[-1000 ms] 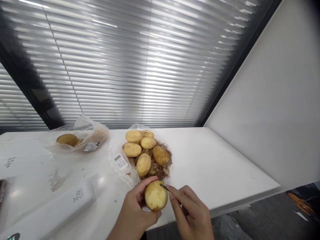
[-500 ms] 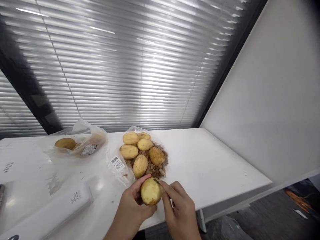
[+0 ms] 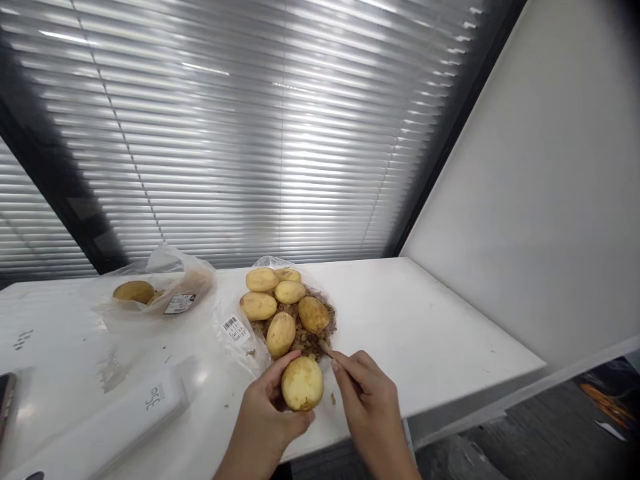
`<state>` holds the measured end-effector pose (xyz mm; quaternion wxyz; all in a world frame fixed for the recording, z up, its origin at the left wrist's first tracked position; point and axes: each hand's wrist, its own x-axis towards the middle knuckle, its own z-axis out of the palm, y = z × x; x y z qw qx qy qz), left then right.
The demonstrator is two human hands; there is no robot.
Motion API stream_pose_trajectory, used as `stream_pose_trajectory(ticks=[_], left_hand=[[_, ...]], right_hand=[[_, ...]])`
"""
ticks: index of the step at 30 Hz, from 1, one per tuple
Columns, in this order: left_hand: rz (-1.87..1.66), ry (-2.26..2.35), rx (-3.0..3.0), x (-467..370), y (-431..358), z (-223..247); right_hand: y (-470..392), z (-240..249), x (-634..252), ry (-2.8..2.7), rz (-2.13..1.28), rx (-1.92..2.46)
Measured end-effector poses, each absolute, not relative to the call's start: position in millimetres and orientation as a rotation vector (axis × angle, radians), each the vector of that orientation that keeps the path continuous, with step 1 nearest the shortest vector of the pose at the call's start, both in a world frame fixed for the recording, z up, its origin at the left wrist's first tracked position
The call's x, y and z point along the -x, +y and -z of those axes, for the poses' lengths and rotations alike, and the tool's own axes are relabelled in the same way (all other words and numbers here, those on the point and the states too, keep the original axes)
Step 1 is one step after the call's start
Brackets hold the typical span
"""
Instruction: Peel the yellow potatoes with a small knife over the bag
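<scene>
Potato [image 3: 303,385] gripped at the near edge of a crowded worktop [image 3: 430,333]

The left hand [image 3: 270,408] has its fingers curled round the potato, whose pale face shows brown patches. Beside it, the right hand [image 3: 373,395] pinches a slim tool [image 3: 329,354], mostly hidden by the fingers. Just beyond both hands, brown peelings [image 3: 309,342] lie on a clear plastic bag [image 3: 253,363] with six potatoes [image 3: 281,335] on top, taking up the space directly ahead. Farther left sits another bag [image 3: 193,272] with potatoes inside; nearer, a long white device [image 3: 113,427] fills the left side, a phone [image 3: 5,403] past it. The worktop's right half is bare.
</scene>
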<state>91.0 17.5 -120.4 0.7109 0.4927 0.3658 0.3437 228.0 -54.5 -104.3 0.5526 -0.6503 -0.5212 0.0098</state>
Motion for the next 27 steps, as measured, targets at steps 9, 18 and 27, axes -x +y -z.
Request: stream_pose_trajectory(ticks=[9, 18, 27], left_hand=[[-0.736, 0.814, -1.183, -89, 18, 116], [-0.725, 0.812, -1.156, -88, 16, 114], [-0.737, 0.872, -1.187, -93, 14, 110]], right_hand=[[-64, 94, -226, -1.387, 0.005, 1.572], [-64, 96, -224, -1.425, 0.039, 1.597], [-53, 104, -220, -1.381, 0.029, 1.605]])
